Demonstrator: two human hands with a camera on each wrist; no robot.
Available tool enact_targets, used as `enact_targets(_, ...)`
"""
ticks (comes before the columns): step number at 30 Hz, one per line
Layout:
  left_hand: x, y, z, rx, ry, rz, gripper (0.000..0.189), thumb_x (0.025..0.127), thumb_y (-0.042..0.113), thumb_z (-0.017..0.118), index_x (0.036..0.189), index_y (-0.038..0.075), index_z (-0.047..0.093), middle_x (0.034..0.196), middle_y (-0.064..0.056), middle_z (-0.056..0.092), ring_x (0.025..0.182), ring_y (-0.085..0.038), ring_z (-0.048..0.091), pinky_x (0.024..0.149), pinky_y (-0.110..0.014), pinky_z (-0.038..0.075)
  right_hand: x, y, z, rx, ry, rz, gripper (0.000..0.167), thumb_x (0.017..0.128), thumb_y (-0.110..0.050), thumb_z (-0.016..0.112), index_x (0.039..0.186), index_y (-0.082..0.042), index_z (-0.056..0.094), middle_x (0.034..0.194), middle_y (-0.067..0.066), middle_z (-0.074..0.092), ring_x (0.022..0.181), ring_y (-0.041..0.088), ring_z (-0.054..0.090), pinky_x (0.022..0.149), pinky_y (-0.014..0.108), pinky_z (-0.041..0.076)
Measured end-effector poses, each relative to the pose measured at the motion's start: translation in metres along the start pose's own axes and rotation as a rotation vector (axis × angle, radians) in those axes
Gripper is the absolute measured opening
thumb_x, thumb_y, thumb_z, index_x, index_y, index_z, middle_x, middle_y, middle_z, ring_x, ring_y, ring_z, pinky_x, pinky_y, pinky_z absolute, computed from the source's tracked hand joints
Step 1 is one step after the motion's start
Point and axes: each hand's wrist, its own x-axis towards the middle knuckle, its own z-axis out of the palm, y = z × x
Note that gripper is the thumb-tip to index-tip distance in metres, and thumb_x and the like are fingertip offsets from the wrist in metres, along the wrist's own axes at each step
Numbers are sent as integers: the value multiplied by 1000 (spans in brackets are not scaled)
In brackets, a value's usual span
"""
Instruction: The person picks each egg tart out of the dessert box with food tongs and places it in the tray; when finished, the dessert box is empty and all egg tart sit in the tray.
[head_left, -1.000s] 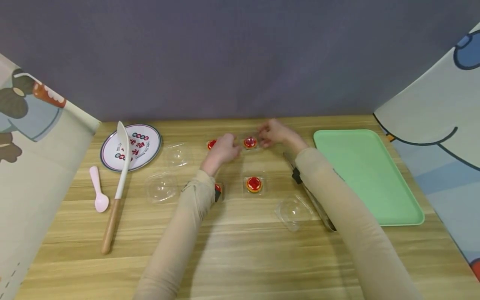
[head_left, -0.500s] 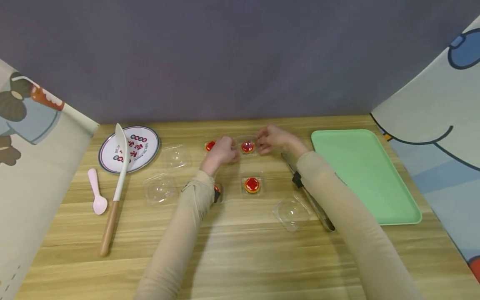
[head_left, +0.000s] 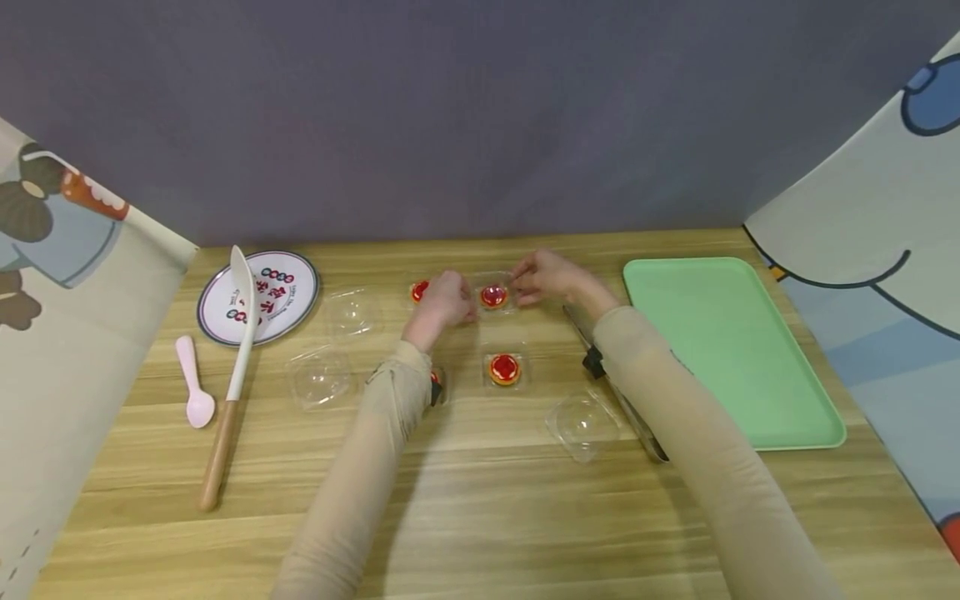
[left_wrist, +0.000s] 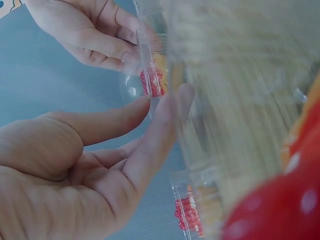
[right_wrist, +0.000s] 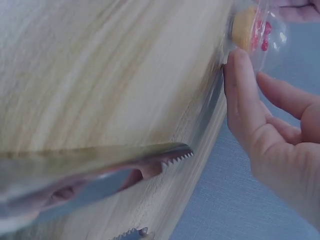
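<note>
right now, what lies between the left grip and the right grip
In the head view, a clear plastic box holding a round, red-topped tart sits between left grip and right grip.

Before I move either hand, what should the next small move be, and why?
Probably squeeze the rim of the clear domed box evenly at both sides: its dome covers the red-topped tart, the left hand and right hand are at opposite edges, and no view shows whether the lid has snapped fully shut.
</note>
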Motion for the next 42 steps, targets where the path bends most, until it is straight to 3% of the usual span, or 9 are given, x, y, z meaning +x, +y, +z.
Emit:
enact_targets(6,4,-3,-1,5,17,16,23,91,-6,67,73,5,60,69,0,57,66,-15,54,62,-26,47,2,-2,2,-18,28,5,37,106,12,50,140,25,45,133,40,56,84,19,71,87,28,65)
enact_targets(11,21,-19,3,17,10,30,32,87,-2,69,63,10,52,60,0,51,58,-15,47,54,-28,42,0,-5,5,-53,34,5,39,105,12,51,142,23,46,131,39,59,83,18,70,84,27,65)
enact_targets(19,9,-8,-4,-11,6,-10,42,92,-4,71,61,11,47,58,1,49,57,-13,47,55,-26,40,-3,-8,8,-64,37,-3,41,103,14,52,142,23,45,121,36,62,80,17,70,83,26,65)
enact_targets(22,17,-18,1,0,25,21,42,90,-1,75,61,13,47,57,3,47,56,-13,46,54,-27,39,-3,-8,9,-58,39,-5,41,102,15,51,142,23,44,121,35,62,80,17,69,82,25,65)
enact_targets(26,15,-16,2,14,44,27,27,88,-1,79,71,8,60,66,-1,56,63,-16,50,59,-29,45,-1,-8,11,-48,41,-14,42,103,15,51,143,21,43,122,34,62,81,18,69,80,24,65)
enact_targets(28,5,-4,-3,26,46,1,14,89,-4,78,82,0,67,75,-5,61,71,-19,54,66,-31,50,-1,-8,11,-43,40,-16,42,103,14,51,143,21,42,123,34,61,80,18,68,79,24,65)
enact_targets(30,4,-3,-2,27,50,-2,8,89,-4,77,91,-3,70,82,-7,63,76,-20,55,69,-31,52,-1,-8,11,-39,42,-13,42,103,14,51,143,21,43,123,36,61,80,18,68,79,24,66)
enact_targets(36,5,-3,1,50,70,-3,12,88,-5,77,89,0,66,82,-7,60,78,-22,55,72,-35,55,-2,-9,11,-30,38,4,40,104,13,53,142,20,45,126,36,60,82,20,69,82,27,66)
enact_targets(42,5,-2,1,38,67,-14,29,87,-8,75,115,-8,67,103,-18,70,93,-31,65,87,-43,61,-2,-8,10,-15,22,8,40,104,12,53,143,18,44,126,36,61,87,24,71,88,33,66)
